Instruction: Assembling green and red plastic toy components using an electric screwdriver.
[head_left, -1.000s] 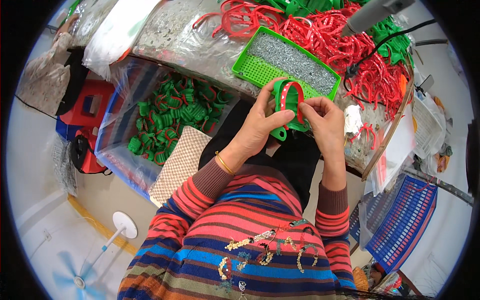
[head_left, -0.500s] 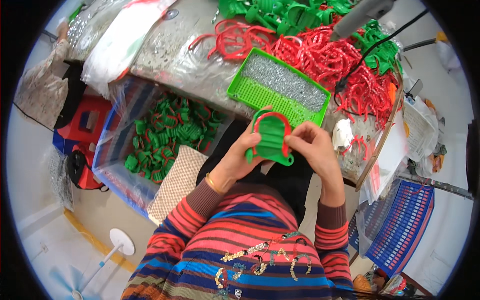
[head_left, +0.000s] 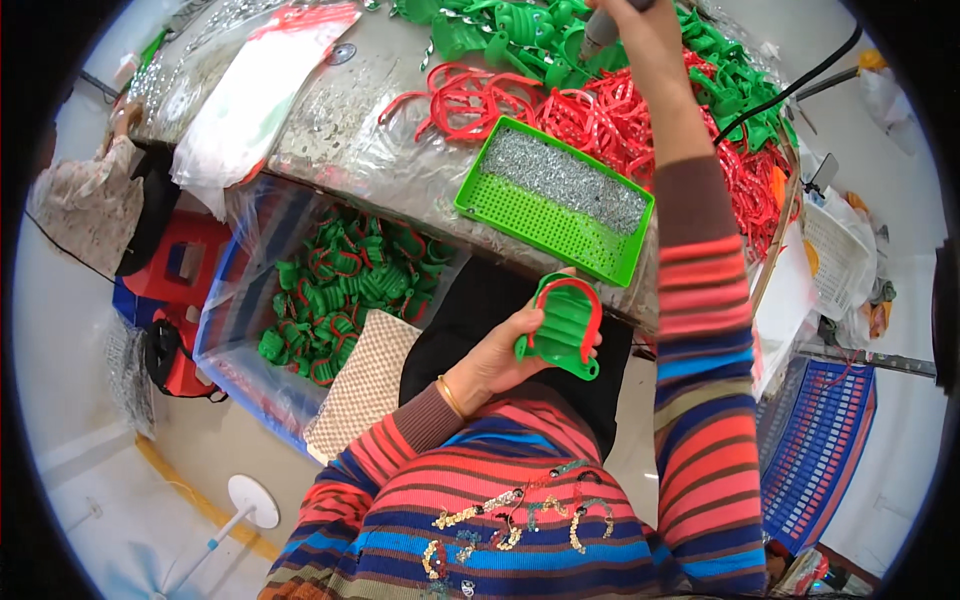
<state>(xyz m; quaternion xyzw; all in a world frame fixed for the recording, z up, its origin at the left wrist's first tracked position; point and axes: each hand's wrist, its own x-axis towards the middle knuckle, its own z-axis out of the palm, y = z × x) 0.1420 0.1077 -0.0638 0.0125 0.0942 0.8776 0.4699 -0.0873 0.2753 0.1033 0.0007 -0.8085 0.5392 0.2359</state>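
My left hand (head_left: pixel 502 358) is closed round a ribbed green plastic part (head_left: pixel 563 325) with a curved red strip (head_left: pixel 592 300) along its upper edge, held above my lap. My right hand (head_left: pixel 650 40) reaches over the far side of the table, its fingers wrapped round a grey corded electric screwdriver (head_left: pixel 602 32) that points downward. Between the hands, a bright green tray (head_left: pixel 545 236) at the table edge holds many small silver screws (head_left: pixel 565 175). Loose red strips (head_left: pixel 480 100) lie behind the tray, and a heap of green parts (head_left: pixel 510 35) lies beyond them.
Left of my lap, a lined blue crate (head_left: pixel 275 405) holds many green-and-red parts, with a checked cushion (head_left: pixel 365 385) beside it. Plastic bags (head_left: pixel 265 95) lie on the table's left. A black cord (head_left: pixel 800 80) crosses at right. Another person's sleeve (head_left: pixel 85 205) is at far left.
My right hand has left the green part, moved up and away across the table, and taken hold of the electric screwdriver. My left hand has lowered the part slightly toward me.
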